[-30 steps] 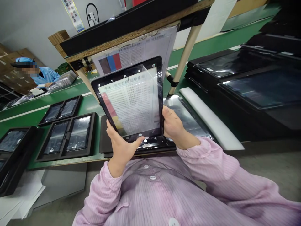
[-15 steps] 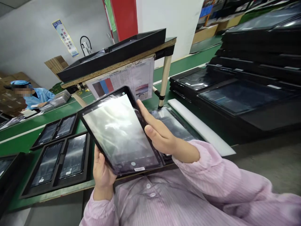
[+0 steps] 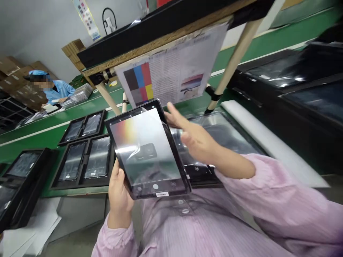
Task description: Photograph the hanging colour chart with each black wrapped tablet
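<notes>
In my left hand (image 3: 120, 192) is a black tablet (image 3: 146, 153), gripped at its lower left edge with the thumb on the front. Its lit screen has a camera-style view with a shutter button, a bright orange patch and a dark rounded shape. Clear film covers the front, lifted a little at the top right. My right hand (image 3: 197, 139) is beside the tablet's right edge, fingers stretched out and thumb apart. Some of its fingertips reach close to the edge; whether they touch is unclear. Beneath that hand, another film-covered tablet (image 3: 222, 132) lies on the green bench.
Black trays (image 3: 80, 184) with paired tablets line the bench at left. A printed colour sheet (image 3: 166, 64) hangs from a raised shelf (image 3: 171, 39) ahead. At right are a white foam strip (image 3: 270, 142) and stacked black trays (image 3: 308, 117). A co-worker (image 3: 57, 91) sits at far left.
My right hand has loosened from the tablet's edge and shifted slightly right. The tablet's screen has gone from plain whitish to a coloured patch and dark shape. My view has moved closer to the shelf.
</notes>
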Demonstrator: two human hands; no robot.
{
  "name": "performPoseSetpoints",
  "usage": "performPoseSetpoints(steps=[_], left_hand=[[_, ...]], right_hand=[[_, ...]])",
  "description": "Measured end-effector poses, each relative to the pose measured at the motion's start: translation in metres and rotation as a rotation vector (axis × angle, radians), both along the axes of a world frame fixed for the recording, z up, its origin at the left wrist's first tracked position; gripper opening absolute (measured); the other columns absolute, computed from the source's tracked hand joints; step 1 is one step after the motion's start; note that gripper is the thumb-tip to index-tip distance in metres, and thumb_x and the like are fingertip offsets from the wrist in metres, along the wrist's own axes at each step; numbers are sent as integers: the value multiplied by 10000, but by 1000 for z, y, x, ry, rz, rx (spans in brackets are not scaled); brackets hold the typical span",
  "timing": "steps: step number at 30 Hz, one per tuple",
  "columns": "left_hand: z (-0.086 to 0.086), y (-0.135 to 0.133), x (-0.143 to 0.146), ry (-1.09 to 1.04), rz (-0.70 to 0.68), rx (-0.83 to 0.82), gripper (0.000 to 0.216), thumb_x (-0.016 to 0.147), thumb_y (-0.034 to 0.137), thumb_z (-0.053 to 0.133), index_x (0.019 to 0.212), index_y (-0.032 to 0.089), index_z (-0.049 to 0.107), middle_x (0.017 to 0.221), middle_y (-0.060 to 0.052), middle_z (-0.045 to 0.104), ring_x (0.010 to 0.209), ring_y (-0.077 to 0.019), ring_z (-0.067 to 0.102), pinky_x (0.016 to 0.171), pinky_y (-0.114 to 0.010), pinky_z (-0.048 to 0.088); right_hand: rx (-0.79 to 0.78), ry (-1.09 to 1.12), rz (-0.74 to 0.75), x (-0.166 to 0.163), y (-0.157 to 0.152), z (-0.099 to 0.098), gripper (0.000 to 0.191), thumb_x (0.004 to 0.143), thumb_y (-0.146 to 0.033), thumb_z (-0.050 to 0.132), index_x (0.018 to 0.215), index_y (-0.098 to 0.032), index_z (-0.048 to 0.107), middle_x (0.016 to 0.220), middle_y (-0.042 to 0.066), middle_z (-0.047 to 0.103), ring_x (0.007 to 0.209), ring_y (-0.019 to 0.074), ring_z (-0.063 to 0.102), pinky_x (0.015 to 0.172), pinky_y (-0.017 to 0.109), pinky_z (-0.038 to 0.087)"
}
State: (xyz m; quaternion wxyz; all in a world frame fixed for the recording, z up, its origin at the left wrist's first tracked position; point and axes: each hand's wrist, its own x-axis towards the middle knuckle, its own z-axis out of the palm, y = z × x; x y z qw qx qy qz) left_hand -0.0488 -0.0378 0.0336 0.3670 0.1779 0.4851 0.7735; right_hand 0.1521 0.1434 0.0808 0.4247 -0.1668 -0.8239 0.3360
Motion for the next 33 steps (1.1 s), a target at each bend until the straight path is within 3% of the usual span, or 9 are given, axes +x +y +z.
performPoseSetpoints(steps=[3,8,16,20,22,24,26,29,33], left_hand=[[9,-12,-31,-11,6,-154,486,819,347,750,1291,279,656,1281,-66,698,1083,-207,697,921,-303,569],[-7,-9,-80,11,29,-384,594,742,301,777,1308,196,630,1114,-101,755,969,-252,734,906,-405,582],[-35,27,-81,261,17,-459,354,824,383,695,1087,150,735,1197,-142,713,1279,-295,574,1145,-484,366],[-47,-15,-54,505,209,-433,299,795,357,732,1061,221,730,1337,-107,626,1414,-275,399,1180,-427,295],[-60,-43,-27,694,154,-433,242,798,427,735,939,230,748,1000,-97,717,1086,-286,624,996,-409,467],[-74,-58,4,588,-264,-514,273,828,486,707,793,217,740,696,-63,675,733,-233,647,764,-350,513],[-83,-55,34,218,-518,-524,395,812,572,706,911,191,739,780,-87,721,691,-211,649,696,-332,504],[-88,-29,63,-323,-510,-343,554,717,612,786,1009,151,695,1034,-158,735,937,-255,689,830,-361,520],[-85,-12,77,-501,-451,-229,483,740,563,793,991,160,702,1044,-126,736,924,-234,703,874,-371,539]], right_hand=[[-130,-170,-168,4,34,-10,778,987,-705,215,1614,-248,167,1492,55,457,1343,265,496,1174,514,358],[-125,-815,-387,8,101,-44,539,973,-539,350,1173,-215,732,1461,80,491,1387,352,409,1147,608,280],[-161,-954,-492,-18,141,-66,521,942,-485,406,647,-136,656,1336,113,572,1371,352,351,1126,593,197],[-253,-834,-523,-15,140,-47,507,951,-494,402,724,-113,649,1271,160,590,1264,349,466,1089,528,299],[-290,-754,-523,-8,131,-39,524,968,-548,360,822,-129,639,1153,149,624,1149,302,544,1018,438,398],[-422,-596,-475,-2,116,-34,509,955,-627,373,933,-170,597,982,95,630,939,225,590,854,340,478],[-651,-366,-377,2,100,-32,476,920,-674,440,988,-211,527,819,29,572,725,164,544,668,280,474],[-917,-54,-262,2,77,-34,396,912,-616,511,971,-229,448,743,-10,497,629,128,490,569,241,442],[-958,129,-268,4,50,-44,296,918,-501,529,1021,-236,446,800,-8,524,666,110,515,602,219,462]])
